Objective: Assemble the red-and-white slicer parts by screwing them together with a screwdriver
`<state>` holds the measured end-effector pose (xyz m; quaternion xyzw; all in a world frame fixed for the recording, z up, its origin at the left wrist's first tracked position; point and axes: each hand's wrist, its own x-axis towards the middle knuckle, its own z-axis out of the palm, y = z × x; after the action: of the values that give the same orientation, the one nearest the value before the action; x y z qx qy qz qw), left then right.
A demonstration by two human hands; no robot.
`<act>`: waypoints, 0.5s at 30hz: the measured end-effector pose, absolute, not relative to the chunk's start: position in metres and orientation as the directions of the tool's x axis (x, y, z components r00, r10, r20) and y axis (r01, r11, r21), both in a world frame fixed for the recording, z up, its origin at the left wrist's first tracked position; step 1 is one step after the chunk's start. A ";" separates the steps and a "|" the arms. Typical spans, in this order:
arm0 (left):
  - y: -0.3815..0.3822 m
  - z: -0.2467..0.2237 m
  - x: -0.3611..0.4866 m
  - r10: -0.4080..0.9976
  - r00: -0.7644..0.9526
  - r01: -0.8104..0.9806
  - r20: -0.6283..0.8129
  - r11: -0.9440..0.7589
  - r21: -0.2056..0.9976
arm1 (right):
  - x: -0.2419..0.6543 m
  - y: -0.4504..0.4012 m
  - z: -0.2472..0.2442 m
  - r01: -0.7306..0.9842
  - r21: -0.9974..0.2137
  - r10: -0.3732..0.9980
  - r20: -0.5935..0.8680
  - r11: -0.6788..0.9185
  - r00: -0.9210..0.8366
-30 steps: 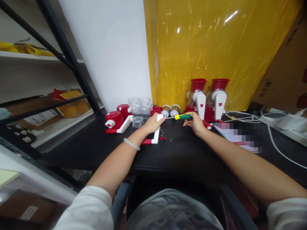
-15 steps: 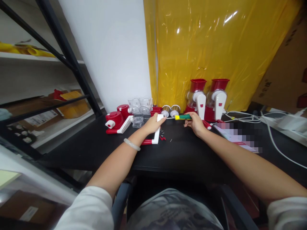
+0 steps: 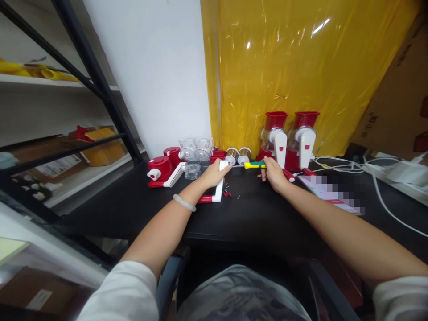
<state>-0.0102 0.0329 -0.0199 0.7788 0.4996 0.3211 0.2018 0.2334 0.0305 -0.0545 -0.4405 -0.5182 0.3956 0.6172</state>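
My left hand is closed around the top of a white crank handle with a red grip that points left. My right hand holds a green and yellow screwdriver level; its shaft points left at the top of the crank handle. Whether the tip touches is too small to tell. Several small screws and a small red part lie on the black table just right of the crank handle.
Two red and white graters stand at the back right, beside white cables. Metal drums, clear plastic parts and red bases line the back. A black shelf frame rises at the left.
The screwdriver has turned in my right hand, and its handle shows more yellow. My left hand and the crank handle have hardly moved.
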 end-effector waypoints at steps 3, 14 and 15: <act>0.033 -0.020 -0.010 0.908 0.297 0.650 0.296 -0.419 0.634 | 0.233 0.032 -0.055 -0.032 -0.960 0.950 0.270 0.278 0.155; 0.034 -0.020 -0.010 0.908 0.289 0.657 0.303 -0.418 0.627 | 0.236 0.036 -0.056 -0.203 -0.956 0.977 0.198 0.211 0.085; 0.034 -0.020 -0.010 0.910 0.286 0.657 0.301 -0.415 0.629 | 0.236 0.036 -0.056 -0.196 -0.957 0.975 0.200 0.215 0.094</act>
<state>-0.0099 0.0341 -0.0204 0.7774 0.5040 0.3211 0.1964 0.2362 0.0357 -0.0559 -0.4084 -0.4767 0.4749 0.6167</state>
